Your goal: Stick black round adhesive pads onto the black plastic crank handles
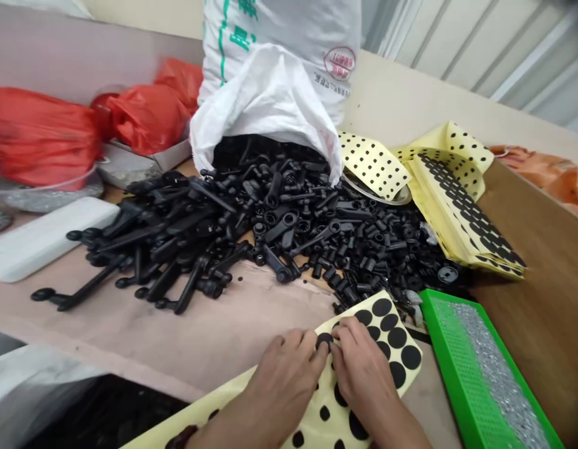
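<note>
Two hands on one black rubber dot (pixel 324 341) on a yellow backing sheet (pixel 319 430): the left hand (pixel 279 383) pinches it, the right hand (pixel 363 368) curls in against it, grip unclear. Just ahead of the hands, a heap of black plastic parts (pixel 279 231) spills from a white woven sack (pixel 270 106); a green perforated tray (pixel 476 374) sits right of the right hand.
</note>
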`<state>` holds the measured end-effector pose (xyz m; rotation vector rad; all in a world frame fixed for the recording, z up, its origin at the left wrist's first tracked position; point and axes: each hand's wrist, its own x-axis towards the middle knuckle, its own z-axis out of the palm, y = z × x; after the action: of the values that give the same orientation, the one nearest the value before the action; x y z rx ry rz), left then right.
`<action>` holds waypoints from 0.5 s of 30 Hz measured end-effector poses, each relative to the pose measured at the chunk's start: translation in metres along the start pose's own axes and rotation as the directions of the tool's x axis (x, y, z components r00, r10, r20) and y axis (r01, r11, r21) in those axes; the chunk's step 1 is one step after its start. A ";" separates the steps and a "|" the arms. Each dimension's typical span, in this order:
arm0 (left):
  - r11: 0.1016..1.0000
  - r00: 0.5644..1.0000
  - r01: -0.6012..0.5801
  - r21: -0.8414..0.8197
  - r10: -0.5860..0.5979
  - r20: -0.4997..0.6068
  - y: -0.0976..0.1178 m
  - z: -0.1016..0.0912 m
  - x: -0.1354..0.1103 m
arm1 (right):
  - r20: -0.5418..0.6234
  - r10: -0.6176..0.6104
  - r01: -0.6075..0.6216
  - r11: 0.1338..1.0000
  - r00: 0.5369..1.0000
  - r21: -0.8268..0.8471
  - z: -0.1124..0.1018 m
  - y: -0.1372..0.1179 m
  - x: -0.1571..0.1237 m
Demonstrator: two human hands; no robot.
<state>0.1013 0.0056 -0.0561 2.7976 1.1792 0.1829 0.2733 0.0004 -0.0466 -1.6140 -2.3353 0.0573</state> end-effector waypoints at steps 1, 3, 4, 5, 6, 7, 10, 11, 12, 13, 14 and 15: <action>1.000 1.000 -0.002 -0.005 0.002 -0.002 0.000 -0.001 0.000 | 0.005 0.001 -0.001 1.000 1.000 -0.004 -0.001 0.000 0.001; 1.000 1.000 -0.003 -0.011 0.003 -0.004 0.000 -0.004 0.000 | 0.022 0.001 -0.001 1.000 1.000 0.021 -0.003 -0.002 0.002; 1.000 1.000 0.000 -0.013 0.000 -0.003 0.000 -0.005 0.000 | 0.035 0.006 -0.008 0.999 0.999 0.054 -0.004 -0.002 0.003; 1.000 1.000 0.005 -0.011 -0.005 -0.002 0.001 -0.006 0.000 | 0.045 0.016 -0.021 0.995 0.999 0.094 -0.005 -0.003 0.004; 1.000 1.000 0.011 -0.008 -0.011 -0.001 0.001 -0.007 0.000 | 0.053 0.030 -0.037 0.990 0.998 0.136 -0.007 -0.004 0.005; 1.000 1.000 0.019 -0.004 -0.019 -0.001 0.001 -0.007 0.000 | 0.060 0.046 -0.055 0.984 0.997 0.170 -0.007 -0.005 0.005; 1.000 1.000 0.029 0.006 -0.029 -0.004 0.001 -0.009 0.001 | 0.054 0.083 -0.091 0.981 0.995 0.173 -0.007 -0.007 0.007; 1.000 1.000 0.028 0.009 -0.028 -0.003 0.001 -0.010 0.001 | 0.045 0.088 -0.094 0.984 0.995 0.151 -0.007 -0.008 0.007; 1.000 1.000 0.029 0.012 -0.029 -0.003 0.001 -0.010 0.001 | 0.035 0.087 -0.091 0.986 0.996 0.137 -0.007 -0.009 0.007; 0.999 0.999 0.033 0.014 -0.033 -0.003 0.001 -0.010 0.001 | 0.027 0.079 -0.082 0.987 0.996 0.141 -0.007 -0.009 0.007; 0.999 0.999 0.036 0.015 -0.035 -0.005 0.002 -0.009 0.002 | 0.019 0.066 -0.068 0.984 0.998 0.165 -0.008 -0.010 0.006; 0.999 0.999 0.038 0.015 -0.038 -0.007 0.004 -0.008 0.001 | 0.012 0.048 -0.050 0.978 0.999 0.205 -0.009 -0.011 0.006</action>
<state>0.1035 0.0046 -0.0473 2.7872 1.2393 0.1817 0.2637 0.0002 -0.0341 -1.5712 -2.2123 0.3049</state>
